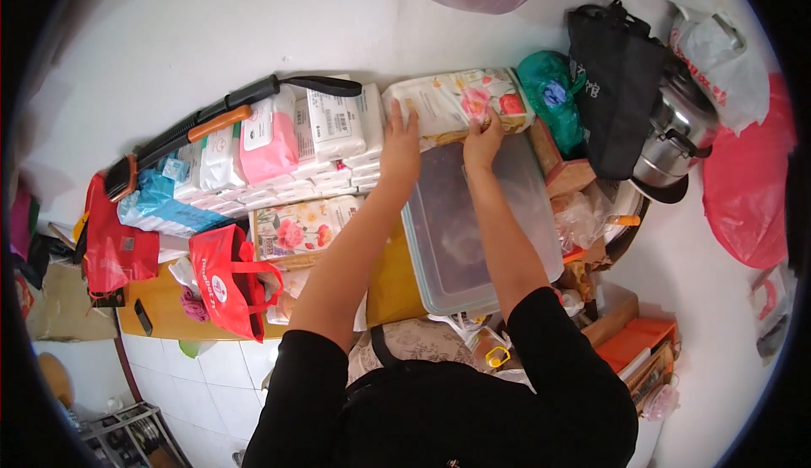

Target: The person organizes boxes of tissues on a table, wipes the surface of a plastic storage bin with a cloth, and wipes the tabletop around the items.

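A flower-printed tissue pack [443, 102] lies against the wall behind a translucent plastic storage box [443, 233]. The flat fingers of my left hand [400, 145] rest on the pack's left end, beside stacked white tissue packs [336, 127]. At the pack's front edge, right of its middle, my right hand [483, 142] grips it with thumb and fingers. Below the left stack, another floral tissue pack [298, 230] sits on the yellow-brown table [393, 278], behind a red tote bag [225, 278].
A long-handled brush [209, 116] lies on the stacks. To the right are a green plastic bag [551, 97], a black cloth bag [611, 81] and a steel pot [675, 126]. A phone [143, 317] lies at the table's left, with a patterned bag [418, 344] by its front edge.
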Action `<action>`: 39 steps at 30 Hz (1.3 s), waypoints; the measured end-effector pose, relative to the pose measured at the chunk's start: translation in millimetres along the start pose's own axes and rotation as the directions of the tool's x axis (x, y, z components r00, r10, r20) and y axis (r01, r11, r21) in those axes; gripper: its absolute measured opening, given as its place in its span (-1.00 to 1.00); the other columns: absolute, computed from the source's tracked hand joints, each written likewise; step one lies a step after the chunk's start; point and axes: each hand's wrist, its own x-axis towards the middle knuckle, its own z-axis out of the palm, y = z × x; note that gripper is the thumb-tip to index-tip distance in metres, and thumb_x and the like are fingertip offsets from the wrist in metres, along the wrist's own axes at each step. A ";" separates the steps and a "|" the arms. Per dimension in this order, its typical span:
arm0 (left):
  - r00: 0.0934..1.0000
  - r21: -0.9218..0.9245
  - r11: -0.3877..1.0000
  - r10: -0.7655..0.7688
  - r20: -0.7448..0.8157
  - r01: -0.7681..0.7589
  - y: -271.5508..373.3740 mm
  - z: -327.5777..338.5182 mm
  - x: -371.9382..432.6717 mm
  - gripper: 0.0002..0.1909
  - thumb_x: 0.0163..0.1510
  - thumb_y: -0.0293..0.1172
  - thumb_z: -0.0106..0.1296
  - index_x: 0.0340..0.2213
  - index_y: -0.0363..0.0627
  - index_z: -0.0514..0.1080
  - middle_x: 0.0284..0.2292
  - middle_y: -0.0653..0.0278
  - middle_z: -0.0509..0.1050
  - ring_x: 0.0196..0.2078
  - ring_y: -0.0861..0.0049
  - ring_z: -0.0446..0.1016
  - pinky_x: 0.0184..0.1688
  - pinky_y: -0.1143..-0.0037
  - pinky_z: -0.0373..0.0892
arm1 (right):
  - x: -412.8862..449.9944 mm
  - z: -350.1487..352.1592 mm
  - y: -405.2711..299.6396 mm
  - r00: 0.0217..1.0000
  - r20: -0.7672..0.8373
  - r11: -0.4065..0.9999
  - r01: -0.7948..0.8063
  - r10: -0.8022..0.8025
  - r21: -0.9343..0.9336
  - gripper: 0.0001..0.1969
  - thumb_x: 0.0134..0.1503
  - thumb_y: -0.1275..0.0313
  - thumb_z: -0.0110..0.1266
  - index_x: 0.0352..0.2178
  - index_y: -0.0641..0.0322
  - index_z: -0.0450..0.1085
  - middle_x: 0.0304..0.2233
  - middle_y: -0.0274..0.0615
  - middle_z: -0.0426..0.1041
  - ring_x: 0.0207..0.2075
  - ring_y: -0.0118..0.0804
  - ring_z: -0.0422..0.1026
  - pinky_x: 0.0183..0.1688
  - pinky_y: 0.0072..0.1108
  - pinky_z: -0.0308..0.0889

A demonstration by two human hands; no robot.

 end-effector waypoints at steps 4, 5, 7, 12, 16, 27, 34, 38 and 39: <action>0.981 -0.150 0.978 0.123 -0.151 -0.146 27.5 -13.5 -22.7 -0.41 -0.13 -0.67 0.03 0.01 -0.11 0.34 0.19 -0.04 0.08 0.10 0.02 0.25 0.05 0.34 0.31 | 5.0 -6.9 24.0 0.992 0.079 0.994 -0.098 0.094 0.050 -0.48 0.01 0.53 0.17 0.01 0.36 0.17 -0.10 0.10 0.31 -0.13 0.05 0.35 -0.07 -0.35 0.30; 0.981 -0.146 0.978 0.129 -0.143 -0.150 25.1 -13.5 -36.7 -0.41 -0.13 -0.67 0.03 0.01 -0.11 0.34 0.19 -0.04 0.08 0.10 0.02 0.25 0.05 0.34 0.31 | 6.4 -10.1 35.4 0.985 0.120 0.981 -0.137 0.121 0.135 -0.47 0.02 0.53 0.17 0.02 0.35 0.16 -0.12 0.06 0.31 -0.17 -0.02 0.37 -0.12 -0.37 0.34; 0.965 -0.229 0.955 0.137 -0.222 -0.188 0.9 -35.6 -85.8 -0.52 -0.10 -0.61 0.06 -0.06 -0.10 0.39 0.04 0.03 0.26 -0.01 0.11 0.33 -0.04 0.33 0.34 | -20.9 -25.0 -13.1 0.848 0.387 0.784 -0.501 0.361 0.366 -0.48 0.12 0.55 0.07 0.10 0.11 0.09 -0.23 -0.19 0.26 -0.23 -0.35 0.35 -0.29 -0.54 0.45; 0.926 -0.014 0.978 -0.200 -0.321 0.206 -114.6 -69.9 -165.0 -0.60 -0.08 -0.45 0.14 -0.13 -0.14 0.39 -0.16 0.02 0.35 -0.09 0.10 0.33 -0.08 0.27 0.32 | -91.1 -59.1 -45.8 0.968 0.075 0.908 -0.251 0.240 0.335 -0.63 0.15 0.55 -0.04 0.01 0.22 0.19 -0.30 -0.28 0.26 -0.33 -0.50 0.31 -0.31 -0.66 0.33; 0.798 0.263 0.755 -0.546 -0.254 0.600 -222.7 -103.7 -200.6 -0.39 -0.04 -0.16 0.15 -0.02 -0.27 0.27 -0.08 -0.12 0.32 0.01 -0.03 0.24 0.02 0.21 0.25 | -203.0 -38.2 -100.7 0.777 0.608 0.881 -0.393 0.164 0.264 -0.71 0.11 0.51 0.01 -0.09 0.25 0.30 -0.25 -0.17 0.31 -0.36 -0.41 0.36 -0.30 -0.58 0.33; 0.824 -0.225 0.793 -0.558 0.101 0.565 -273.3 -148.7 -253.9 -0.50 0.08 -0.12 0.03 -0.11 -0.31 0.33 -0.24 0.00 0.49 -0.22 0.15 0.47 -0.16 0.30 0.34 | -295.0 -9.2 -97.9 0.515 0.720 0.882 -0.334 0.465 -0.332 -0.36 -0.10 0.16 0.29 -0.08 0.40 0.30 -0.08 0.12 0.33 -0.07 0.03 0.37 -0.01 -0.36 0.29; 0.783 -0.942 0.209 -0.617 0.081 0.262 -134.7 -214.3 -258.8 -0.47 0.02 -0.52 -0.03 0.05 -0.37 0.23 -0.16 0.20 0.39 -0.11 0.47 0.37 -0.03 0.50 0.27 | -205.4 -141.0 -173.5 0.826 0.561 0.996 -0.084 0.044 0.045 -0.31 -0.04 0.24 0.24 0.08 0.31 0.17 0.03 0.06 0.23 -0.01 0.01 0.30 -0.02 -0.35 0.26; 0.946 -0.865 0.446 -0.310 0.091 0.229 -81.1 -184.2 -229.6 -0.35 -0.03 -0.57 -0.01 0.14 -0.30 0.15 0.04 0.17 0.26 0.06 0.42 0.25 0.05 0.44 0.25 | -154.4 -183.2 -156.3 0.979 0.183 0.995 -0.097 0.093 0.013 -0.31 0.03 0.37 0.20 0.17 0.27 0.09 0.05 -0.03 0.22 0.01 -0.19 0.26 -0.06 -0.45 0.29; 0.973 -0.858 0.473 -0.200 0.115 0.199 -58.4 -171.6 -213.9 -0.32 -0.03 -0.57 0.01 0.16 -0.26 0.13 0.06 0.18 0.24 0.08 0.39 0.24 0.06 0.43 0.25 | -136.0 -188.7 -145.8 0.981 0.095 0.973 -0.179 0.166 0.146 -0.33 0.05 0.38 0.17 0.17 0.30 0.08 0.04 0.02 0.22 0.02 -0.17 0.26 -0.01 -0.44 0.26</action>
